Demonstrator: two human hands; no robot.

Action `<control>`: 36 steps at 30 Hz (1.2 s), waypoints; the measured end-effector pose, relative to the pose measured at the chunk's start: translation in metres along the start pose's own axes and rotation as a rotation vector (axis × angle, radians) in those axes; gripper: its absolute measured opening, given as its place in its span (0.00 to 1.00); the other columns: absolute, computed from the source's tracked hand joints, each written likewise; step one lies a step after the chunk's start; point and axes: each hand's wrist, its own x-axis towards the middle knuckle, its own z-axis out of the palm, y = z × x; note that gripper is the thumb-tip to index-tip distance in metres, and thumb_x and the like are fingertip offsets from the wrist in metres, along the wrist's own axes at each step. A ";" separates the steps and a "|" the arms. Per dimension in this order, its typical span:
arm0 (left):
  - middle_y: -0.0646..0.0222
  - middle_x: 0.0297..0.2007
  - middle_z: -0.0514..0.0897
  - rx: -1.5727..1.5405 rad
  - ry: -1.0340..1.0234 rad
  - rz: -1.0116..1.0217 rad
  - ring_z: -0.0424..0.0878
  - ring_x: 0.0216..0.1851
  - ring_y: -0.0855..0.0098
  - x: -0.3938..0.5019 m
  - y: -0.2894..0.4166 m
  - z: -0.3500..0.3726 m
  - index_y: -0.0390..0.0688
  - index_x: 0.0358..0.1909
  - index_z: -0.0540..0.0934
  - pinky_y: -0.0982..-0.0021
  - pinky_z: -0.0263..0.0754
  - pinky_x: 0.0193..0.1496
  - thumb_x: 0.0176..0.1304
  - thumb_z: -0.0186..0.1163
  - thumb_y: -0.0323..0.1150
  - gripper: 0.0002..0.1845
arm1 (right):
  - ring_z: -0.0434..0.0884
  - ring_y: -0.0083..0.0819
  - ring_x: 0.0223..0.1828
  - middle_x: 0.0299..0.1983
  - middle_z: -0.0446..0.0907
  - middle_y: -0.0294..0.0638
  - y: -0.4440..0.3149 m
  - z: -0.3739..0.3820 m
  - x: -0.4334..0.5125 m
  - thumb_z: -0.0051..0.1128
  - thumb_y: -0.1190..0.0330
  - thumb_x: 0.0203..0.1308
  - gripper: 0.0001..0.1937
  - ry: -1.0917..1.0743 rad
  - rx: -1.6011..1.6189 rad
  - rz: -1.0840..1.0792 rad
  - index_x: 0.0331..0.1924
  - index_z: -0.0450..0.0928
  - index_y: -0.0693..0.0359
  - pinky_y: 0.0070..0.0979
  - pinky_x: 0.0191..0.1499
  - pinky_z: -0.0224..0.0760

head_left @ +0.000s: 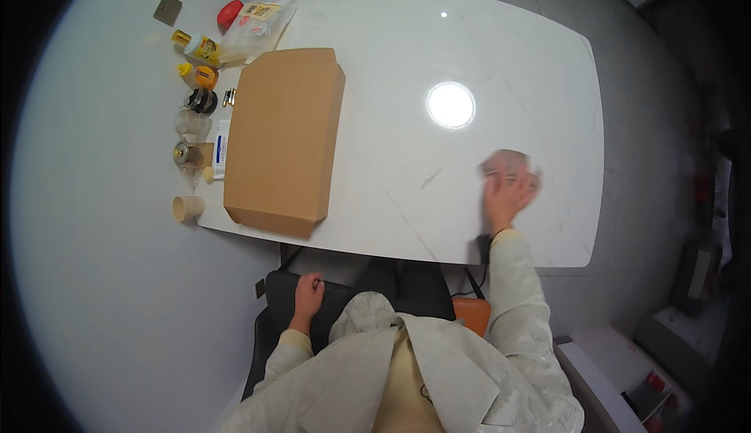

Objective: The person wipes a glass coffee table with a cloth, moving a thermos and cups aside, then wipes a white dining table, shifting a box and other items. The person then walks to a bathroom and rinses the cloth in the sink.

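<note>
My right hand [508, 195] is stretched over the right part of the white marble-look table [399, 157]. Its fingers lie on a blurred greyish-brown cloth or similar flat thing [509, 158], against the tabletop; whether they grip it is not clear. Down by the black chair, below the table's near edge, my left hand [309, 293] rests with its fingers curled and nothing visible in it. A closed brown cardboard box [281, 139] lies flat on the table's left half.
Along the wall on the left stand a yellow-capped squeeze bottle [199, 75], a gold-capped bottle [202, 47], glass jars [192, 122] and a paper cup [188, 209]. Batteries [229, 97], a white packet [220, 150] and a plastic bag [255, 31] lie near the box.
</note>
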 end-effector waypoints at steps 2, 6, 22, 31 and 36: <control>0.56 0.38 0.80 -0.021 0.016 -0.027 0.81 0.40 0.57 -0.021 -0.017 0.002 0.39 0.46 0.80 0.62 0.76 0.45 0.60 0.63 0.29 0.12 | 0.55 0.56 0.72 0.69 0.62 0.50 0.005 0.014 0.048 0.57 0.59 0.57 0.25 0.057 -0.093 0.206 0.61 0.75 0.44 0.57 0.72 0.40; 0.56 0.39 0.81 -0.062 -0.004 -0.166 0.82 0.40 0.57 -0.053 -0.046 0.007 0.39 0.46 0.80 0.61 0.77 0.45 0.61 0.62 0.30 0.12 | 0.71 0.38 0.60 0.52 0.77 0.38 -0.058 0.033 0.102 0.58 0.67 0.51 0.18 0.014 0.064 -0.161 0.49 0.77 0.50 0.52 0.67 0.51; 0.54 0.41 0.84 -0.133 -0.063 -0.107 0.85 0.42 0.59 -0.013 -0.051 -0.001 0.38 0.49 0.80 0.64 0.80 0.46 0.63 0.61 0.30 0.13 | 0.64 0.34 0.71 0.64 0.72 0.31 -0.104 -0.024 -0.133 0.63 0.61 0.49 0.25 -0.549 0.475 -0.795 0.56 0.78 0.40 0.52 0.74 0.46; 0.57 0.41 0.86 -0.073 -0.172 -0.210 0.86 0.43 0.60 -0.024 -0.087 0.003 0.40 0.49 0.81 0.62 0.80 0.48 0.63 0.61 0.35 0.15 | 0.59 0.42 0.71 0.69 0.64 0.42 -0.040 -0.004 -0.070 0.46 0.61 0.69 0.24 -0.102 -0.243 0.264 0.68 0.66 0.50 0.56 0.70 0.46; 0.57 0.39 0.86 -0.077 -0.176 -0.173 0.86 0.41 0.60 -0.022 -0.089 0.006 0.41 0.48 0.81 0.63 0.80 0.47 0.62 0.62 0.35 0.14 | 0.55 0.42 0.75 0.73 0.61 0.39 -0.204 0.017 -0.117 0.57 0.57 0.58 0.30 -0.249 0.302 -0.402 0.67 0.70 0.41 0.64 0.71 0.38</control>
